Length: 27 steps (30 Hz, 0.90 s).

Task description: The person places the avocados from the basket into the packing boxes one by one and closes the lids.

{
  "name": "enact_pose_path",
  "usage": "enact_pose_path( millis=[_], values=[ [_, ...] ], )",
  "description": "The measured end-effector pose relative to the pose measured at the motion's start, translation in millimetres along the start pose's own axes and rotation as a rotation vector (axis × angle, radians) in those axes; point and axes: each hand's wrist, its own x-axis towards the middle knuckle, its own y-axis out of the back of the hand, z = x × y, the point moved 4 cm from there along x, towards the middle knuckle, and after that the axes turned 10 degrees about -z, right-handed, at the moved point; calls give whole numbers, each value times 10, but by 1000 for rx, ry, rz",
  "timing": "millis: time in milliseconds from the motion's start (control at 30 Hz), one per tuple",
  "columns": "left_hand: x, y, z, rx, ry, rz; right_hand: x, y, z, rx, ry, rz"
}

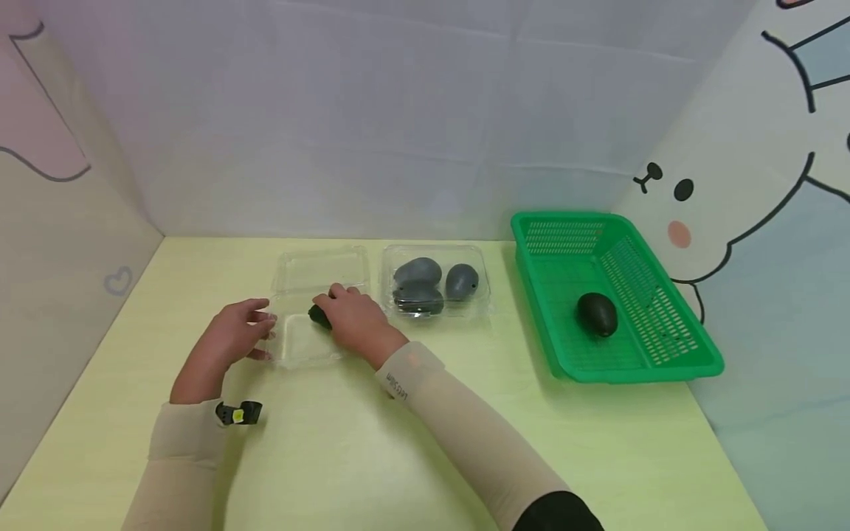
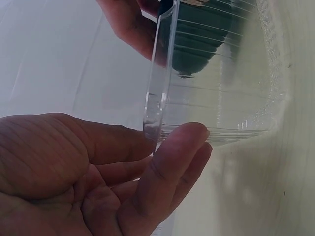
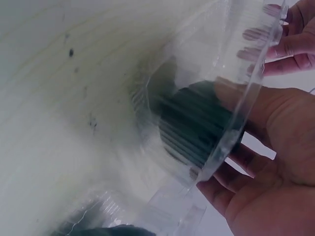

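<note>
An opened clear plastic clamshell box [image 1: 302, 346] lies on the table, its lid [image 1: 319, 271] folded back toward the wall. My right hand [image 1: 358, 321] grips a dark green avocado [image 1: 319, 317] inside the near half of this box. Through the clear wall, the right wrist view shows the avocado [image 3: 194, 123] low in the box, fingers around its upper side. My left hand [image 1: 232, 335] is at the box's left edge. Seen from the left wrist, its thumb and fingers [image 2: 170, 167] pinch the rim at a corner.
Right of the opened box stands a second clear box [image 1: 434, 313] holding three dark avocados [image 1: 461, 282]. Farther right, a green plastic basket [image 1: 554, 324] has one avocado [image 1: 597, 315] in it. A cloth-covered wall [image 1: 332, 133] rises behind the table.
</note>
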Motion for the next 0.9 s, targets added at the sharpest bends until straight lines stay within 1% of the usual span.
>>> enact_pose_path(
  millis=[100,200,300,433,567,700,900],
  values=[
    [-11,-13,-13,-4,5,-1,-38,12,50,23,35,3],
    [-8,-16,-8,-3,-1,-1,-129,88,120,29,58,14],
    [0,-17,5,-4,-10,-5,-268,211,226,39,63,19],
    [11,-21,19,2,-10,-9,-479,414,419,81,64,23],
    [19,-21,33,8,-13,-8,-659,613,657,113,42,37],
    [28,-20,31,5,-15,-9,-835,781,887,146,-13,35],
    [37,-21,6,14,-8,-8,-1053,914,1176,173,-61,44]
  ],
)
